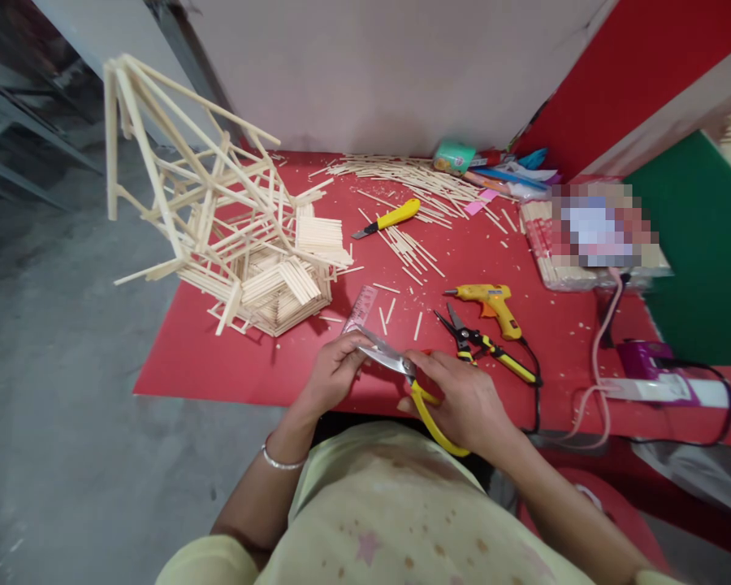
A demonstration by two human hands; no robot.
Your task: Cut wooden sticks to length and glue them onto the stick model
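Observation:
My right hand (463, 398) grips yellow-handled scissors (402, 374), blades pointing left. My left hand (335, 370) is pinched at the blade tips, its fingers closed on something too small to make out, likely a thin stick. Both hands hover over the near edge of the red table (231, 366). A pink ruler (361, 309) lies just beyond my left hand. Loose wooden sticks (411, 248) are scattered ahead.
A large stick-built model (231, 236) stands at the table's left. A yellow utility knife (390, 218), yellow glue gun (490, 305), pliers (481, 341), a stick pile (402, 175), a stick bundle (560, 260), cables and a power strip (663, 388) lie to the right.

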